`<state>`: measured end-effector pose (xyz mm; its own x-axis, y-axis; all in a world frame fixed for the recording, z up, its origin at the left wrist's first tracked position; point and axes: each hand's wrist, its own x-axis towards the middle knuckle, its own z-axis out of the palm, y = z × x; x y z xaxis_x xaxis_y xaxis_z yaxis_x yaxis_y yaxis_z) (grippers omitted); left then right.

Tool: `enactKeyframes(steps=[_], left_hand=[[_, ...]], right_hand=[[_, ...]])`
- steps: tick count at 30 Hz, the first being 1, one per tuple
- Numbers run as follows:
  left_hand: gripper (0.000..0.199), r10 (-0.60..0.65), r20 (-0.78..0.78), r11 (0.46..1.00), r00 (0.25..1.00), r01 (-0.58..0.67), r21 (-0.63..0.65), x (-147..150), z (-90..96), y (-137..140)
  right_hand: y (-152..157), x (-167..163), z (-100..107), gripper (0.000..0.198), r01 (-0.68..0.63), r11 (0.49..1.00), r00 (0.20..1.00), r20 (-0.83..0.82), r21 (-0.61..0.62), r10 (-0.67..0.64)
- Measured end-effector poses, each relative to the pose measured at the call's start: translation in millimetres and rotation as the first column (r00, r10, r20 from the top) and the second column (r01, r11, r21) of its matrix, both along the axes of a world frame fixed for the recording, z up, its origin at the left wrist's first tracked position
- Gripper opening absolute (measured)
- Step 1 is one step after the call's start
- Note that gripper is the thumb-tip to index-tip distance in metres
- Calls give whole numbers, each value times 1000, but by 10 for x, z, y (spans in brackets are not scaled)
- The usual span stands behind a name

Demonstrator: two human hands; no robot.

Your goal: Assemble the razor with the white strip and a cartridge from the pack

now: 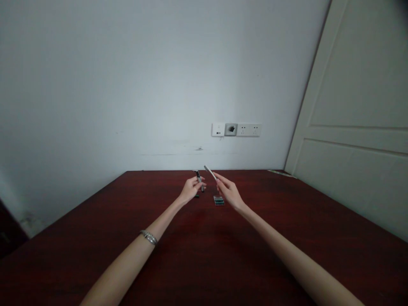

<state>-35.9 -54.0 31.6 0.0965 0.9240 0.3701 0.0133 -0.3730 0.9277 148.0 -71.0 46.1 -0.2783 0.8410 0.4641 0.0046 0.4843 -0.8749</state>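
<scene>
While the left hand point(191, 189) pinches a dark pen point(200, 180) nearly upright, the right hand point(230, 192) pinches a pale cap point(210, 171) just right of it, tilted up-left toward the pen tip; hands close, not touching.

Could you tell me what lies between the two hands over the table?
In the head view, nothing lies between the left hand and the right hand, only bare dark red table.

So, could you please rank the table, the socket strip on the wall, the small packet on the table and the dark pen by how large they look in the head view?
1. Table, by far the largest.
2. Socket strip.
3. Small packet and dark pen in the left hand: both tiny, too alike to rank.
</scene>
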Motion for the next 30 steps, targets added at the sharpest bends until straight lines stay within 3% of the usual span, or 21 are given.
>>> enactKeyframes(steps=[5, 11, 20, 25, 30], left_hand=[[16, -10, -72, 993, 997, 19, 116, 37, -28, 20], [13, 35, -182, 981, 983, 1, 193, 43, -12, 0], [9, 47, -230, 992, 972, -19, 124, 67, 12, -79], [9, 42, -248, 992, 968, -9, 130, 57, 4, -73], [8, 37, -272, 984, 961, 13, 180, 29, -42, -39]], right_hand=[[-87, -59, -123, 46, 151, 978, 988, 6, 143, -154], [-174, -107, -228, 41, 187, 940, 978, 38, 284, -206], [-202, -69, -214, 45, 256, 929, 960, 47, 268, -278], [-220, -76, -194, 40, 173, 915, 971, 93, 363, -220], [-160, -41, -148, 41, 248, 863, 939, 108, 440, -325]])
